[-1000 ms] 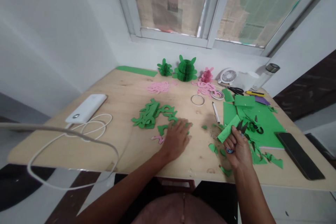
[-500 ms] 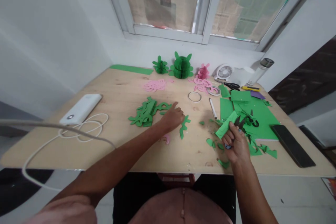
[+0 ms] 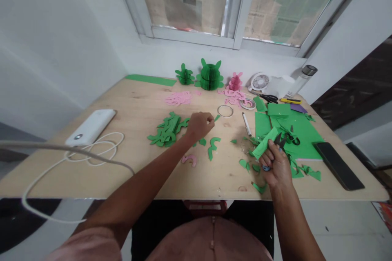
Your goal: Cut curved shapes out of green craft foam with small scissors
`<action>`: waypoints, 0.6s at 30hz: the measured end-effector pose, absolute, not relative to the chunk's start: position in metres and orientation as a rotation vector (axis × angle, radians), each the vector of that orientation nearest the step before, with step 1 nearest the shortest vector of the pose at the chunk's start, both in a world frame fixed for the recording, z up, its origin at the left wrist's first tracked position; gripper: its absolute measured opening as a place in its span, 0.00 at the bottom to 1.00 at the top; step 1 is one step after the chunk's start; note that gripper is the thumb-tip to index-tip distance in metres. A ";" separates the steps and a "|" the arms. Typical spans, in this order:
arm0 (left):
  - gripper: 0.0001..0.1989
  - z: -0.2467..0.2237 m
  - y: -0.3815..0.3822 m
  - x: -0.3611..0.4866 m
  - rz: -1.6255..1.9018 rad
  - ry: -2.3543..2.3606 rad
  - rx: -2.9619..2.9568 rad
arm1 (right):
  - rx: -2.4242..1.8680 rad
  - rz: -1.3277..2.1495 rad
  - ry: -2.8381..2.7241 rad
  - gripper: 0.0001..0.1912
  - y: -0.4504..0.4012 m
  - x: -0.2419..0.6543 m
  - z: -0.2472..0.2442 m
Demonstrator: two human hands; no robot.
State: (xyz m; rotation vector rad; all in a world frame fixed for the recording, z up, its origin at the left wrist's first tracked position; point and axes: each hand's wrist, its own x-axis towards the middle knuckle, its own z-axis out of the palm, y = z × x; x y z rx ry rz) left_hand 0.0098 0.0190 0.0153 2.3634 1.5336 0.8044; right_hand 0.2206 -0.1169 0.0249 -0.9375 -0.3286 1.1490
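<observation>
My left hand (image 3: 200,125) is closed in a pinch above the middle of the table. A small green paper piece (image 3: 217,118) sticks out from its fingertips. To its left lies a heap of green paper cutouts (image 3: 167,130), and below it are a curved green cutout (image 3: 213,147) and a pink curved cutout (image 3: 190,160). At the right, my right hand (image 3: 276,167) grips a folded green paper strip (image 3: 265,143) together with scissors (image 3: 281,140). Dark blades point up past the fingers, and part of a blue handle shows below them.
Green scraps (image 3: 244,164) lie around my right hand, beside green sheets (image 3: 309,134) and a phone (image 3: 339,166). A pen (image 3: 246,124), pink cutouts (image 3: 179,98), a fan (image 3: 259,82), a bottle (image 3: 301,80) and honeycomb figures (image 3: 210,76) stand or lie farther back. A white power bank (image 3: 91,127) with cable is left.
My left hand has lifted slightly up and closed from a pointing shape into a pinch, with a small green piece now at its fingertips. My right hand keeps its hold almost unmoved.
</observation>
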 end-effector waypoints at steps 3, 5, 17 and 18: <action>0.10 0.016 0.005 0.038 0.778 1.279 2.124 | -0.927 1.146 -0.298 0.28 -0.117 0.222 0.027; 0.11 0.012 -0.008 0.053 0.764 1.064 2.099 | -0.931 1.147 -0.288 0.28 -0.118 0.222 0.028; 0.18 -0.034 -0.068 -0.029 0.452 1.209 2.928 | -0.920 1.164 -0.292 0.29 -0.116 0.222 0.022; 0.17 -0.035 -0.065 -0.041 0.456 1.232 2.951 | -0.917 1.171 -0.296 0.29 -0.115 0.220 0.022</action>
